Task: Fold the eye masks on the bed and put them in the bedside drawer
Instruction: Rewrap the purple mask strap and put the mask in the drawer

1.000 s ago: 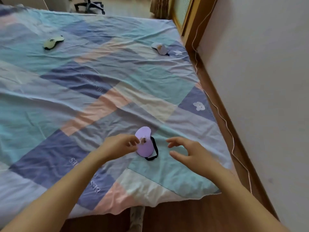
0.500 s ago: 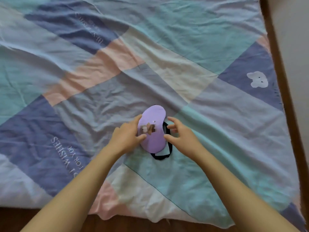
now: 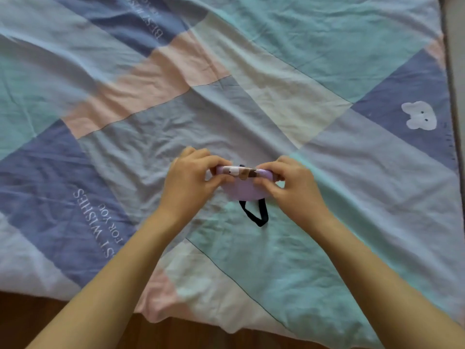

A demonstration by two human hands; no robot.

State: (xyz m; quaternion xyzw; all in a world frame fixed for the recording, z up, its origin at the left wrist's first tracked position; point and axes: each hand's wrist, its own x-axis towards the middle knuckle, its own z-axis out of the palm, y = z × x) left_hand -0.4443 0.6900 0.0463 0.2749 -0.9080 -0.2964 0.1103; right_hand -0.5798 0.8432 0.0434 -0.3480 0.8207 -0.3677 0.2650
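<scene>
A purple eye mask (image 3: 242,191) with a small brown-and-white figure on its upper edge is held just above the patchwork bedspread (image 3: 226,102). My left hand (image 3: 190,180) pinches its left end and my right hand (image 3: 293,183) pinches its right end. The mask lies sideways between them, its top edge turned up toward me. Its black elastic strap (image 3: 254,212) hangs down in a loop below it. The other eye masks and the bedside drawer are out of view.
The near edge of the bedspread hangs over the bed, with brown wooden floor (image 3: 45,321) below it. A grey wall (image 3: 456,71) runs along the right edge of the bed. A white bear print (image 3: 419,115) marks a blue patch.
The view tipped down toward the near part of the bed. Both hands closed on the purple mask, turned it from upright to sideways and lifted it off the sheet.
</scene>
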